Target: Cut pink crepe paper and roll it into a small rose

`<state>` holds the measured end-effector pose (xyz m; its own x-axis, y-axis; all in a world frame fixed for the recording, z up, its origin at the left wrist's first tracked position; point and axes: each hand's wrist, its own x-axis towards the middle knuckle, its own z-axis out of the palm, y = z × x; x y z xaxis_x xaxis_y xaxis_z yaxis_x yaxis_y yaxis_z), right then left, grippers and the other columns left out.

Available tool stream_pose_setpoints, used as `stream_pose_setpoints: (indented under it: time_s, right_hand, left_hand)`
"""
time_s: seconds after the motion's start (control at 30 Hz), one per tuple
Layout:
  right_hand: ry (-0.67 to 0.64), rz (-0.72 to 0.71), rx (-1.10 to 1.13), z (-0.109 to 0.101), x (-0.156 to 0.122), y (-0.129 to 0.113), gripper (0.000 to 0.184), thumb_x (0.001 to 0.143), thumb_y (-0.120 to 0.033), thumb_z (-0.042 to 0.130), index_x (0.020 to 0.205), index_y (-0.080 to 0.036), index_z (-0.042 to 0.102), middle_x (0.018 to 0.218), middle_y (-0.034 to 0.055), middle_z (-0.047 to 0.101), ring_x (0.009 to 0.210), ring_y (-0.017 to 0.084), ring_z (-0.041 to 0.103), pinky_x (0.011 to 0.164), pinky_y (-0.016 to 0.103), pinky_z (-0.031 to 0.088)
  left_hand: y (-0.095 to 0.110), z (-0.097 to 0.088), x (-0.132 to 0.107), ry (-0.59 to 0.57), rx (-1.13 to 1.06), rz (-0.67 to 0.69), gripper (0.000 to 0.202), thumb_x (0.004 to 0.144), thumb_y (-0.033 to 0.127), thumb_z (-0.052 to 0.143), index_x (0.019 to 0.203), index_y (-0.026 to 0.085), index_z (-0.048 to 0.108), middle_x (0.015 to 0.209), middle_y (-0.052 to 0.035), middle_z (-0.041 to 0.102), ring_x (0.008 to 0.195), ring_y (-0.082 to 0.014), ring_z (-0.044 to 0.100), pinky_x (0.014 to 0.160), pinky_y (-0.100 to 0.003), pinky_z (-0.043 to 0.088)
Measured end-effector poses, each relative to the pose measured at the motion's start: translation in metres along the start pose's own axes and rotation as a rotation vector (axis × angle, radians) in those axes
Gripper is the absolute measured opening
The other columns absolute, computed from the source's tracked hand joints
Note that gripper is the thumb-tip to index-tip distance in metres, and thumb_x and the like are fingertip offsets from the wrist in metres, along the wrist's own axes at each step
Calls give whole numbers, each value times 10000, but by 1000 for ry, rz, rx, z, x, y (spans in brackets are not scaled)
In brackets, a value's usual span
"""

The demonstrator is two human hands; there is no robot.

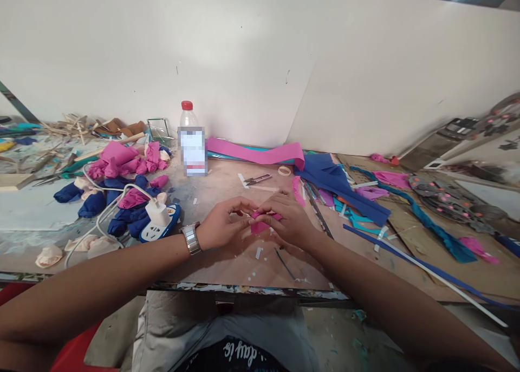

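Observation:
My left hand (221, 224) and my right hand (286, 220) meet over the middle of the worktable (227, 263). Both pinch a small folded piece of pink foam (260, 224) between their fingertips, just above the tabletop. A metal watch (190, 237) sits on my left wrist. Much of the pink piece is hidden by my fingers.
Pink and blue foam rolls (122, 190) lie heaped at the left beside a white power strip with a plug (160, 220). A plastic bottle (192, 139) stands at the back. A long pink strip (260, 154), blue sheets (337, 182), thread snips (258, 179) and a tape ring (284, 170) lie behind my hands.

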<state>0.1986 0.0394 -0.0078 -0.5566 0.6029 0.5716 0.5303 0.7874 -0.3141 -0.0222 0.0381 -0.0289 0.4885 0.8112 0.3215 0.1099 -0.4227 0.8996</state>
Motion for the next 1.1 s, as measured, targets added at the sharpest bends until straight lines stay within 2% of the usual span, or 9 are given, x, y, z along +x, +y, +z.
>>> stream_pose_setpoints:
  time_s: [0.13, 0.27, 0.43, 0.53, 0.83, 1.1]
  right_hand:
    - [19, -11, 7, 1, 0, 1, 291, 980, -493, 629, 889, -230, 715, 786, -1, 753, 743, 170, 642, 881, 386, 357]
    - [55, -17, 11, 0, -2, 2, 296, 952, -510, 664, 928, -217, 692, 839, 16, 748, 802, 189, 654, 849, 378, 390]
    - [68, -15, -30, -3, -1, -1, 114, 973, -335, 674, 951, -224, 684, 874, 21, 754, 843, 198, 649, 879, 392, 407]
    - [80, -22, -21, -4, 1, -5, 123, 983, -309, 643, 902, -222, 675, 851, 23, 747, 815, 196, 639, 883, 402, 409]
    - [44, -12, -1, -3, 1, -7, 160, 991, -308, 595, 862, -224, 638, 800, 18, 716, 768, 189, 613, 818, 382, 403]
    - [8, -52, -10, -4, 1, -9, 132, 992, -292, 567, 886, -219, 597, 863, 28, 717, 824, 198, 628, 887, 412, 358]
  left_hand:
    - [3, 0, -1, 25, 40, 10, 177, 917, 265, 670, 1070, 181, 701, 1104, -77, 738, 986, -187, 672, 903, -331, 511]
    - [3, 0, 0, 50, -24, -1, 182, 937, 288, 651, 1076, 176, 688, 1053, -75, 741, 959, -181, 676, 854, -310, 513]
    - [1, -2, 2, 81, -89, -18, 228, 943, 353, 661, 1067, 162, 680, 951, -60, 727, 856, -162, 666, 806, -299, 510]
    - [3, -1, 2, 72, -84, -15, 224, 939, 356, 664, 1041, 157, 679, 919, -53, 725, 841, -158, 662, 810, -298, 506]
    - [6, -1, 1, 88, -11, -19, 212, 910, 343, 685, 1010, 164, 738, 1010, -75, 764, 922, -184, 676, 865, -317, 518]
    - [8, -2, 1, 78, 5, -10, 219, 915, 341, 675, 1016, 167, 762, 1020, -81, 776, 918, -189, 680, 855, -323, 523]
